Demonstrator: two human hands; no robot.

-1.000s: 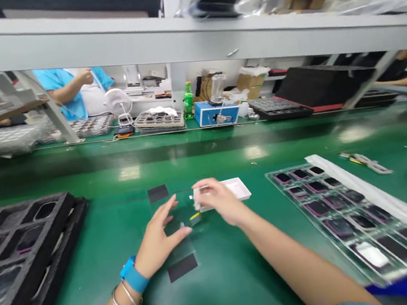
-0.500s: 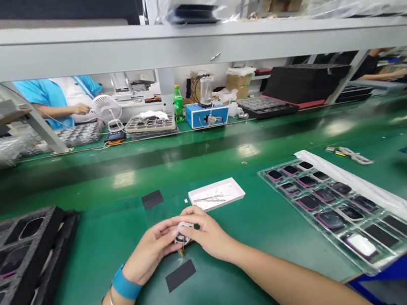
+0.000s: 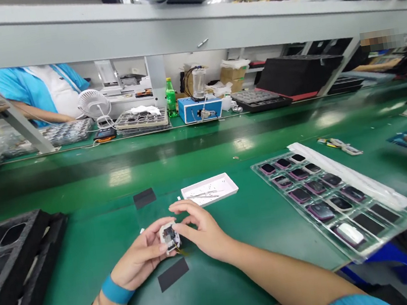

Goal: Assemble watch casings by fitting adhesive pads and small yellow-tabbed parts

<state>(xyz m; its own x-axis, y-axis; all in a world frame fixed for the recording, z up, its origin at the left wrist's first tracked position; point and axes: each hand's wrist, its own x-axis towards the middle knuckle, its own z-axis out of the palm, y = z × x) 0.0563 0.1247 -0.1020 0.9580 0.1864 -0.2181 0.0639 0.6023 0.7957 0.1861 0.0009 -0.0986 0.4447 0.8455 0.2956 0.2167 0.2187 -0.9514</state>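
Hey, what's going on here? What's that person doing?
A person at a green workbench holds a small white-edged electronic part in their left hand, with their right hand close over it. A white tray with tweezers sits just ahead, and a clear tray of dark pieces lies to the right. Another person stands across the bench.

A rectangular foam-lined tray [image 3: 12, 252] is placed at the left of the flat workbench [image 3: 217, 293]; a moulded clear plastic tray of rectangular panels [image 3: 333, 199] is placed at the right. Between them, a shallow rectangular tray [image 3: 209, 190] is set behind a small square electronic module [image 3: 170, 238], which is held in the left hand [image 3: 138, 256], just beside the right hand [image 3: 201, 229].
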